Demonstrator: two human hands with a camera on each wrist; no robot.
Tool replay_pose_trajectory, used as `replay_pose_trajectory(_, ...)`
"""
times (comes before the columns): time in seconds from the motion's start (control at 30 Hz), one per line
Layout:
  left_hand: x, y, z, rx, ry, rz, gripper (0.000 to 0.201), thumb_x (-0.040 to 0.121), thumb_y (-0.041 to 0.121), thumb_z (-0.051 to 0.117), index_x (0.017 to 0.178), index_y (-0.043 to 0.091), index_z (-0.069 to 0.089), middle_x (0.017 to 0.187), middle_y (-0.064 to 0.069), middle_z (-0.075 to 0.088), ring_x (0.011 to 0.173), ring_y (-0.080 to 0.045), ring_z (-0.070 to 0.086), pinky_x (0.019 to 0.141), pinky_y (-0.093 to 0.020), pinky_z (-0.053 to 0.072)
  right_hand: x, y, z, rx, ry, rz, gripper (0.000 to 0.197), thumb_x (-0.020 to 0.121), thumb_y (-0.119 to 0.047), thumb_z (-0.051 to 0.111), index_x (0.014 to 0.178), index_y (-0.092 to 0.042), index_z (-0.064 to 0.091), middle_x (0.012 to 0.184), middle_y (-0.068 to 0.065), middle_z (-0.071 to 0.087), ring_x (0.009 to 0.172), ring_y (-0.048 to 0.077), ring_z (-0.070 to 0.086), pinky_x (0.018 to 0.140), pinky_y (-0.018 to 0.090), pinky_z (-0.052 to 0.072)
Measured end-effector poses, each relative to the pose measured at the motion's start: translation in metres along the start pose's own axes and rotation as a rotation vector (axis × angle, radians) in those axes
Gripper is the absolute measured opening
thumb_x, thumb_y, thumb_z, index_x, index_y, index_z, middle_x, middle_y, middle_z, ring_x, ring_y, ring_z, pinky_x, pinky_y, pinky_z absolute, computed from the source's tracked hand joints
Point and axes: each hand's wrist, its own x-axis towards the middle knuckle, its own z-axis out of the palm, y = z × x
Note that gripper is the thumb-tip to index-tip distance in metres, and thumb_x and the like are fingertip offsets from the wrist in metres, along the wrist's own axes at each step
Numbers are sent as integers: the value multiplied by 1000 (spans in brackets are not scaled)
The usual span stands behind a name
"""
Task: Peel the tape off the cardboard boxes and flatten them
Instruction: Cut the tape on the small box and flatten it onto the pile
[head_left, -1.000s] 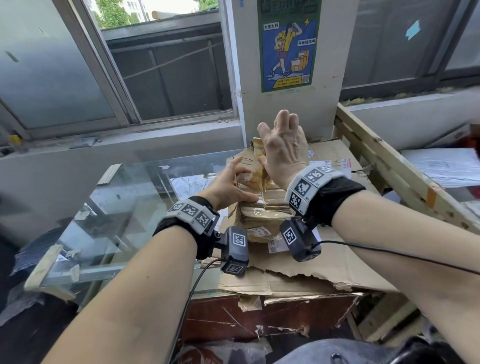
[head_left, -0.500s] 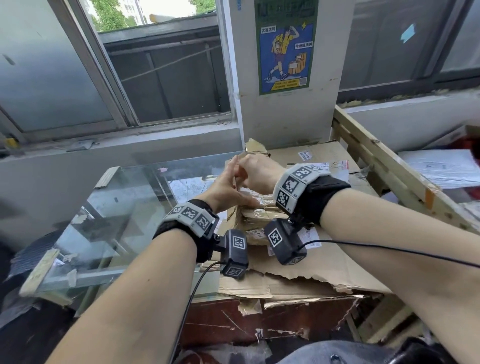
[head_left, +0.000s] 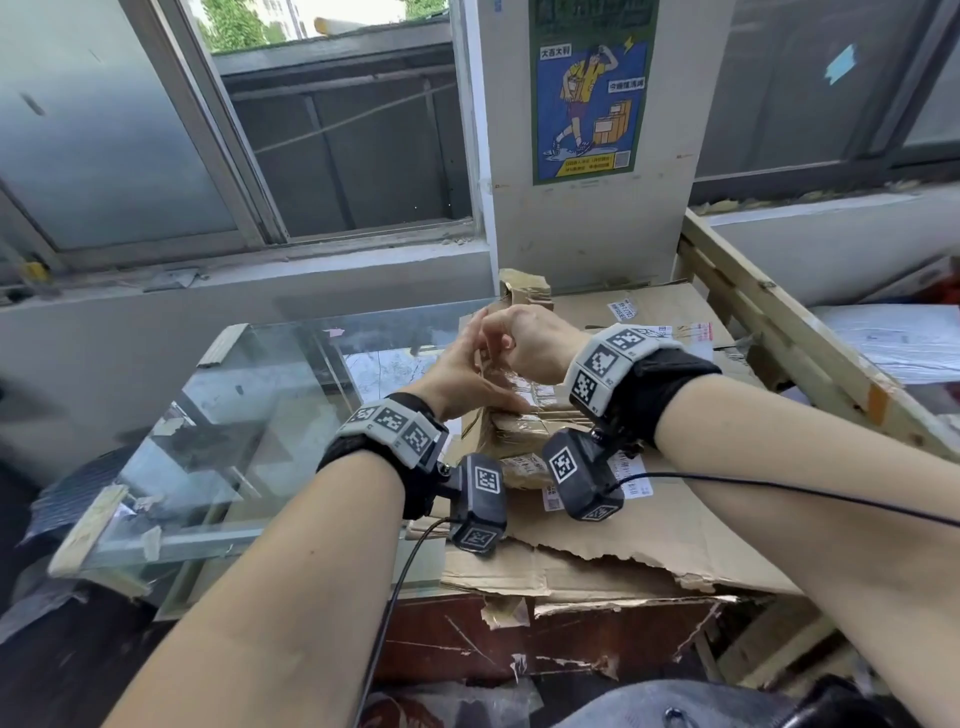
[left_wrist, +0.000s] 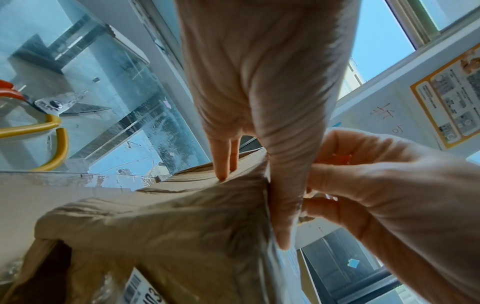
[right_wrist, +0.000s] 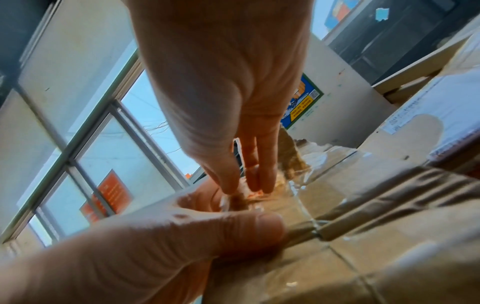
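Your box (head_left: 524, 431) is a small, squashed brown carton wrapped in glossy, wrinkled clear tape (right_wrist: 301, 185), with a barcode label on its near side. It sits on a stack of flat, torn-edged cardboard (head_left: 649, 525) just right of centre on the worktop, with a glass panel (head_left: 249, 415) lying at its 9 o'clock.

Both your hands meet on the box's top far edge. Your left hand (head_left: 462, 374) comes in from 7 o'clock: its thumb lies flat along the taped top, and the fingers reach straight down over the far side, tips touching the cardboard. It presses the box rather than clasping it, fingers straight.

Your right hand (head_left: 530, 343) comes in from 4 o'clock, wrist bent and knuckles up. Its thumb and first fingers are curled together, pinching a crumpled, shiny scrap of tape at the box's top edge, right against your left thumb. The tape there looks bunched and partly lifted from the cardboard.

In the left wrist view, scissors (left_wrist: 52, 107) with orange and yellow handles lie on the glass, well apart at 9 o'clock.
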Motion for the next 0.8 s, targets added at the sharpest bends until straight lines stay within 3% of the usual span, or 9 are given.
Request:
replay_pose_trajectory(0.03,1,-1,-1,1,6,-7,119,59,-2,88,152,28,20,117,0,57,99,-12,60,82,-22,54,-1,2,-2,62,-9,11,31,85,-3,61,66,-24,50,76,-9,52,71,9,50,60,12,36)
replay_pose_trajectory(0.1,0,0,-3,15,10,-18,127,52,9,93,152,31,18,127,0,56,113,-24,59,96,-38,52,-2,6,-4,231,-41,50,33,83,-2,64,62,-24,51,72,-7,54,69,11,52,64,16,40)
replay_pose_trajectory(0.2,2,0,2,49,-17,-15,138,33,30,96,149,38,22,130,5,57,114,-29,61,96,-48,51,-4,12,-5,428,-59,109,35,81,5,66,64,-22,51,69,-2,55,62,10,51,61,21,45)
replay_pose_trajectory(0.3,1,4,4,100,-23,-22,132,46,23,96,151,36,17,135,7,54,117,-26,57,101,-47,47,-7,18,-5,547,-50,157,28,81,9,64,69,-13,51,72,6,58,64,16,55,61,23,48)
replay_pose_trajectory(0.47,-3,3,-13,84,58,-34,116,62,14,89,152,23,17,128,12,49,118,-18,51,106,-34,43,-9,24,-10,753,51,249,25,86,13,55,72,-7,49,73,14,55,64,21,57,64,29,50)
replay_pose_trajectory(0.57,-3,8,-7,145,29,-26,102,64,12,88,148,22,31,123,8,48,118,-17,49,106,-34,42,-7,23,-13,739,61,273,21,87,10,54,80,-9,48,73,12,54,62,20,54,63,31,49)
replay_pose_trajectory(0.67,1,3,-3,183,26,-19,76,61,17,90,129,24,56,130,1,50,122,-21,50,106,-39,43,-7,22,-10,763,52,321,24,85,12,50,94,-9,46,75,10,51,59,19,53,61,32,49)
replay_pose_trajectory(0.73,4,0,-4,203,-7,-11,60,62,20,90,117,25,65,136,6,43,128,-18,44,111,-40,38,-9,23,-8,781,84,346,20,86,11,49,91,-9,48,76,9,50,58,15,51,53,25,49)
replay_pose_trajectory(0.8,4,1,-4,226,-34,-6,55,65,21,88,116,24,68,137,9,39,131,-16,39,113,-40,34,-10,23,-7,806,87,354,21,87,10,53,83,-11,50,77,8,50,59,15,51,51,23,47)
